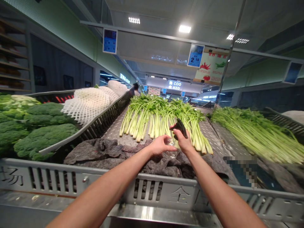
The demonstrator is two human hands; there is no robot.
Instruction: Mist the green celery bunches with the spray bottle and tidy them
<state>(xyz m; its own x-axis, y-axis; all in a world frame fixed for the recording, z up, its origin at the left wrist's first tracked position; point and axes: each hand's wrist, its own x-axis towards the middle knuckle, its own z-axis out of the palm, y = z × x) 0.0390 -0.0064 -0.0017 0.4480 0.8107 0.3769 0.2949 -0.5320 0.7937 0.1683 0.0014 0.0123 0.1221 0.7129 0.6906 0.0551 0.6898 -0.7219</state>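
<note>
In front of me my right hand (pixel 182 136) is closed round a small black curved tool (pixel 180 128), its exact kind unclear. My left hand (pixel 162 144) is just to its left, fingers and thumb curled toward each other. Something clear and shiny, like thin plastic, shows by the left fingertips; I cannot make out what it is. Both hands are over the near end of a display shelf, close to the cut stalk ends of the celery (pixel 142 122). The celery lies in a row, leaves pointing away. Part of it is hidden behind my right hand.
Crumpled dark grey cloth (pixel 99 152) lies along the grey slatted front rail (pixel 95 182). Left of a black divider (pixel 102 118) are broccoli (pixel 45 136) and produce in white foam nets (pixel 87 103). A mirror (pixel 258 136) on the right reflects celery. Price signs (pixel 196 55) hang overhead.
</note>
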